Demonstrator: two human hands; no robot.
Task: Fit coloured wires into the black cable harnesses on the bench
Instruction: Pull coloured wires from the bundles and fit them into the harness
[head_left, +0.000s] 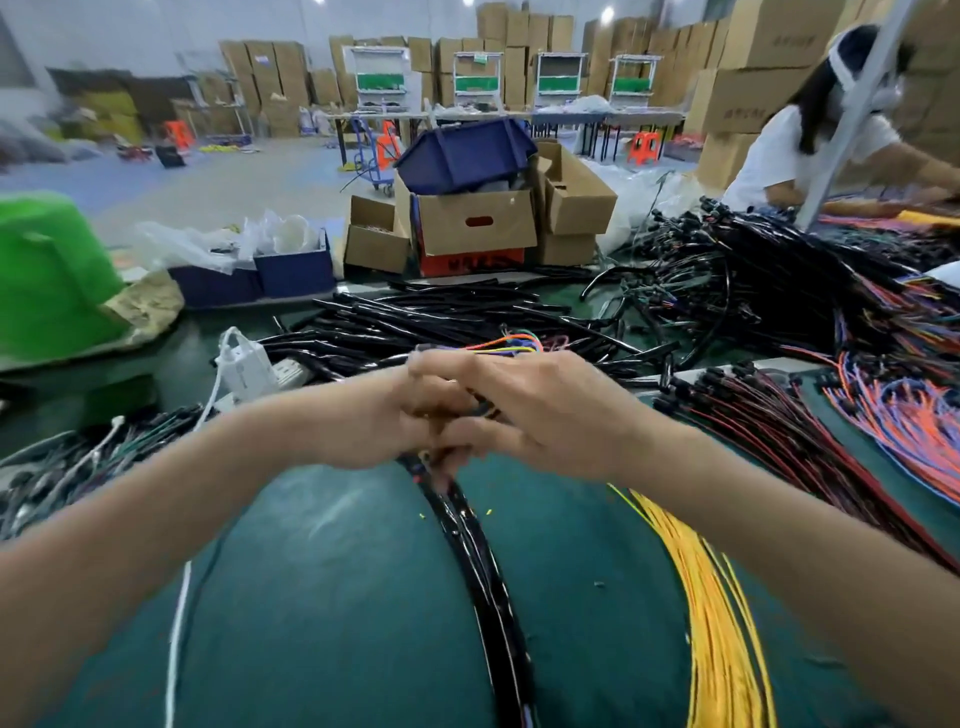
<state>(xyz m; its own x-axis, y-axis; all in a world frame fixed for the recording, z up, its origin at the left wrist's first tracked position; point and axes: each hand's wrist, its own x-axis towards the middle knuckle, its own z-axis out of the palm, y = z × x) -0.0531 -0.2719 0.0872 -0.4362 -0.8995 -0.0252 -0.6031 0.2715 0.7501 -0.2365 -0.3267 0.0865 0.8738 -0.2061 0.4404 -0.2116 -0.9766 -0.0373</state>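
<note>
1. Centrally, my left hand (374, 415) and right hand (540, 415) meet above the green surface (322, 597), both grips curled tight on the top end of one black cable harness (483, 561).
2. From the hands, that harness runs straight back toward me, lying on the surface.
3. Just beyond my knuckles, loose coloured wires (511, 344) fan out in orange, yellow, green and purple. Motion blur hides where they enter the harness.
4. Just right of the harness lies a sheaf of yellow wires (711, 597), passing under my right forearm.
5. Farther right, red-and-black leads (779, 431) and orange-and-purple wires (909, 415) lie spread on the surface.
6. Beyond the hands sits a heap of black tubes (441, 317), with a white power strip (249, 364) to its left.
7. Behind stand cardboard boxes (478, 223) topped by a blue bin (462, 150). A green tub (52, 270) sits at left, and another person (800, 150) in white is at far right.
</note>
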